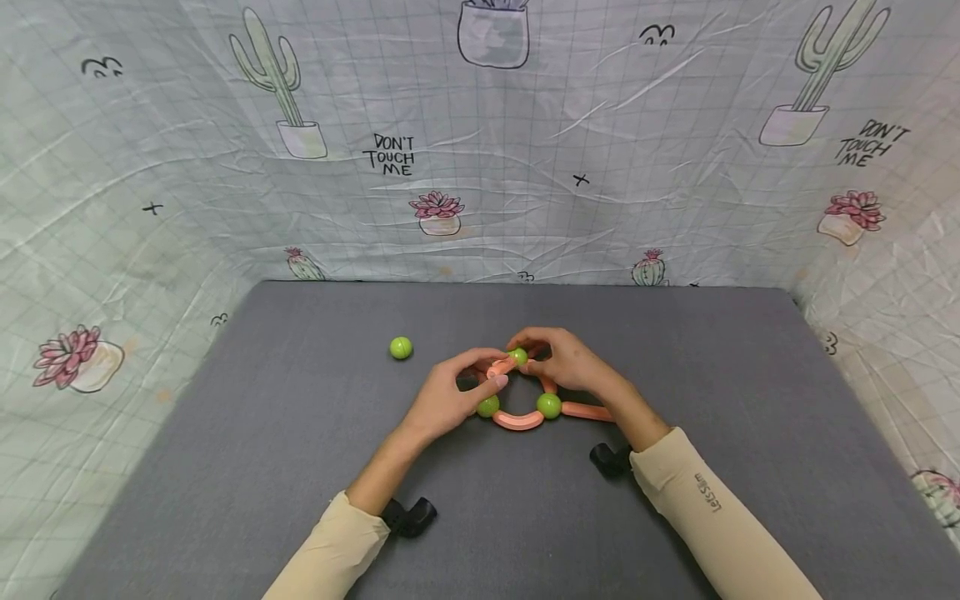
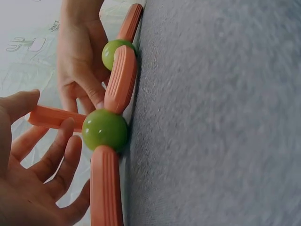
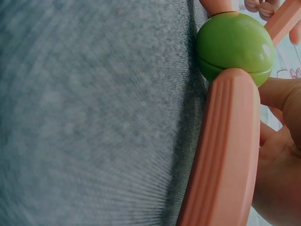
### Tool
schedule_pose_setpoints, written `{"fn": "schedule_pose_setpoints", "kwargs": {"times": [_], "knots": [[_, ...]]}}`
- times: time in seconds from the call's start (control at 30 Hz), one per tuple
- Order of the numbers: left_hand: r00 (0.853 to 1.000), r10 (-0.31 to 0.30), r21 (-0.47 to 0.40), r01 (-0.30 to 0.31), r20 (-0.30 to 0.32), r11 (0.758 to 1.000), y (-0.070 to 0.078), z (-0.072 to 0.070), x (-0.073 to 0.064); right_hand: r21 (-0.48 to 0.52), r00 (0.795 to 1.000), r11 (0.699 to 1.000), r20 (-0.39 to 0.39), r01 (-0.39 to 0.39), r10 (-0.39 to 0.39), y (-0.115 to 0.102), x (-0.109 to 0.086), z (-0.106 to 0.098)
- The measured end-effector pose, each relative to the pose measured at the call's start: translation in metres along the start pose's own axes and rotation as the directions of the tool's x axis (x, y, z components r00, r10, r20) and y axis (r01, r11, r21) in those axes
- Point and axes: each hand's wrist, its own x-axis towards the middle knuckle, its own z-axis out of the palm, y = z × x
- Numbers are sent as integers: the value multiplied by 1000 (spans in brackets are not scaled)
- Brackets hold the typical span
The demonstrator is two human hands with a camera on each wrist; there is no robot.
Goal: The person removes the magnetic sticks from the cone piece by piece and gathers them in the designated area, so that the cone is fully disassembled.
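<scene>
Green balls and ribbed orange rods are joined into a ring-like chain on the grey mat. My left hand [image 1: 450,396] pinches a short orange rod [image 1: 500,367] between thumb and fingers at the ring's far side. Against that rod's right end, my right hand [image 1: 566,360] holds a green ball [image 1: 518,357] in its fingertips. Nearer me, a curved orange rod [image 1: 517,422] links a left green ball [image 1: 487,406] and a right green ball [image 1: 549,406]. A straight orange rod [image 1: 587,411] runs right from the latter, partly under the right forearm. The left fingers cover some of the ring's left side.
A loose green ball [image 1: 401,347] lies on the grey mat [image 1: 510,517], left of and beyond the left hand. Black wrist devices, one at the left wrist [image 1: 408,517] and one at the right [image 1: 609,460], sit near the mat. A printed cloth [image 1: 525,167] hangs behind and at the sides.
</scene>
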Motion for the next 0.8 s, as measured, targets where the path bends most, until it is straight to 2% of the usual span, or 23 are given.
{"fn": "schedule_pose_setpoints", "kwargs": {"times": [0.23, 0.47, 0.6, 0.8], "knots": [[998, 23, 3, -23, -59, 1000, -3, -7, 3, 8, 1000, 1000, 1, -6, 6, 0, -2, -1], [992, 8, 27, -5, -125, 1000, -2, -14, 7, 8, 999, 999, 4, -47, 47, -1, 0, 0], [990, 4, 51, 3, -139, 999, -3, -15, 10, -3, 998, 998, -2, -66, 66, -3, 1, 3], [990, 9, 87, 3, -137, 996, -4, -16, 11, -14, 998, 999, -28, -53, 52, -6, 2, 6]]}}
